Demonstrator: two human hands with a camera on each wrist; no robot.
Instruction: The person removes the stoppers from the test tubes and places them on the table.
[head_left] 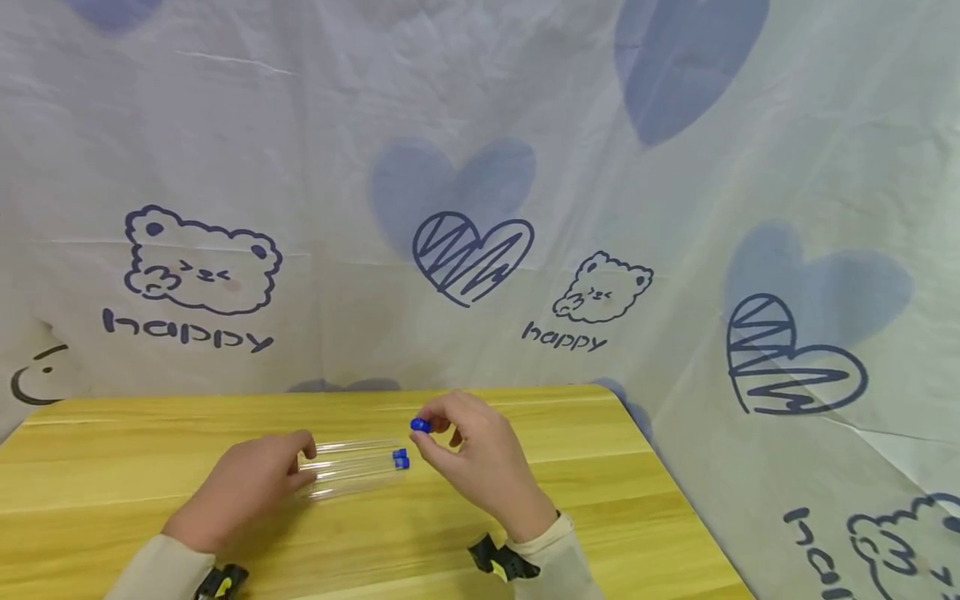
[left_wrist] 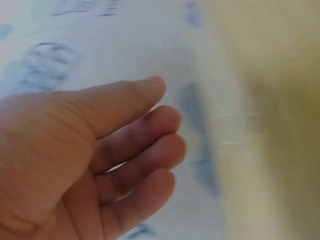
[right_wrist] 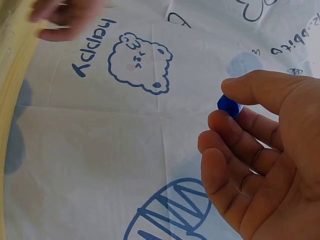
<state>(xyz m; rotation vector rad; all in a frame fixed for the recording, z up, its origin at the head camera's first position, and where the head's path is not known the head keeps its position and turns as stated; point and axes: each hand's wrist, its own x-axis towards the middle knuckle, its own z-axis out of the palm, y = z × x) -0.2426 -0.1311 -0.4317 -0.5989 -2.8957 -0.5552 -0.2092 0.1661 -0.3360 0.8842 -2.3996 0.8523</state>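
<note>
Lengthwise, clear tubes [head_left: 352, 460] lay left-to-right, two fitted caps [head_left: 402, 463] rightward, visible only from the head; just beyond, the right grip [head_left: 477, 457] pinched a blue cap [right_wrist: 229, 106]; the left grip [head_left: 251, 477] hung loose by their other ends.

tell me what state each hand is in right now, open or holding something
Left hand: open, holding nothing, near the clear tubes.
Right hand: closed in a pinch, holding a small blue cap.
</note>
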